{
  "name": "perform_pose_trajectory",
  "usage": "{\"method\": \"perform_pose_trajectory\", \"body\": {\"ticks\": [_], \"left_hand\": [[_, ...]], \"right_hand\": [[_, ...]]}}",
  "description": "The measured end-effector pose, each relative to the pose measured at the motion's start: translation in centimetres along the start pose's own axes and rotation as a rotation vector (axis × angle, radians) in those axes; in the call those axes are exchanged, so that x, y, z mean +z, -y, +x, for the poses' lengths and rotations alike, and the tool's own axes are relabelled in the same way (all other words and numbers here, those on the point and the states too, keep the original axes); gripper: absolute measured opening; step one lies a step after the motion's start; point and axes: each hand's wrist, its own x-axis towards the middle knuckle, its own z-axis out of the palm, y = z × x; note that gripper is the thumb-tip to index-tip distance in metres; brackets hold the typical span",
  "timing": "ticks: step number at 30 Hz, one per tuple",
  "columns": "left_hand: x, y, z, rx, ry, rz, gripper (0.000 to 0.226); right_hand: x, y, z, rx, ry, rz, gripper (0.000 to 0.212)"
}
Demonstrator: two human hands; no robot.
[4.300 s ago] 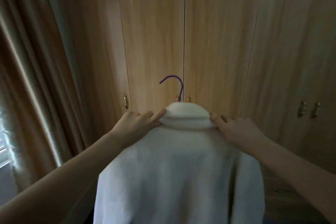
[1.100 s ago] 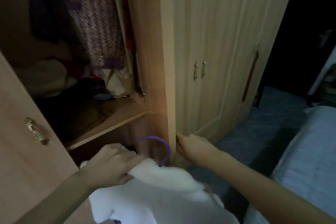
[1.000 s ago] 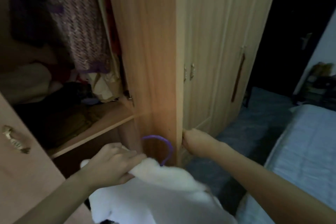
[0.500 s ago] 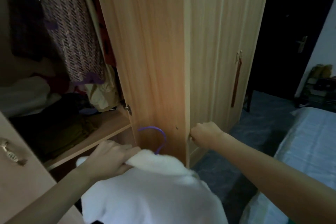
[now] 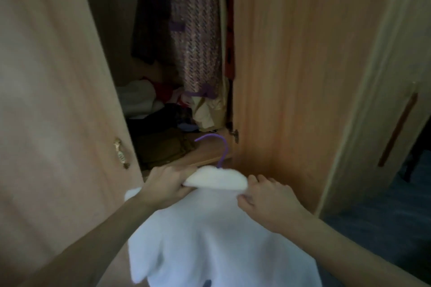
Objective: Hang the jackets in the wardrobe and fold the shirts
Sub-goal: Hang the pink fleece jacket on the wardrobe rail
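Note:
A white fleecy jacket (image 5: 210, 235) hangs on a purple hanger (image 5: 220, 148) in front of the open wardrobe (image 5: 291, 77). My left hand (image 5: 164, 184) grips the left end of the jacket's collar and shoulder. My right hand (image 5: 265, 198) holds the right end of the collar, fingers curled over the fabric. The hanger's hook points left, toward the wardrobe's opening. Most of the hanger is hidden under the jacket.
The left door (image 5: 58, 100) stands open with a brass handle (image 5: 121, 156). Inside hang a knitted patterned garment (image 5: 198, 42) and dark clothes, above a shelf (image 5: 210, 154) piled with clothes. Blue floor (image 5: 373, 216) lies at the right.
My right hand left the edge of the right wardrobe door and took the jacket's collar. My view turned left toward the wardrobe's opening, and the jacket now faces it.

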Motion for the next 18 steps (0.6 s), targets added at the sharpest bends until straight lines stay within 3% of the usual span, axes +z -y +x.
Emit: {"method": "perform_pose_trajectory", "body": {"ticks": [5,7,9,12,16,18], "left_hand": [[-0.8,4.2,-1.8,-0.242,0.257,0.056,0.066],[-2.3,5.6,-1.9,-0.253,0.337,0.037,0.057],[-3.7,7.6,-2.8,-0.253,0.439,-0.141,0.046],[-4.6,12.2,-5.0,-0.461,0.526,-0.335,0.033],[-3.4,16.3,-6.4,-0.831,0.491,0.001,0.039],[-2.1,17.1,-6.0,-0.958,0.501,0.049,0.040]], "right_hand": [[2.0,3.0,4.3,-0.113,-0.079,-0.113,0.053],[2.2,4.7,5.9,-0.192,-0.121,-0.150,0.046],[2.1,6.4,7.3,-0.247,-0.085,-0.133,0.041],[1.7,8.0,9.2,-0.252,0.001,-0.085,0.041],[1.1,10.0,10.8,-0.228,0.068,-0.066,0.035],[0.8,10.5,11.7,-0.207,0.064,-0.044,0.036]]}}
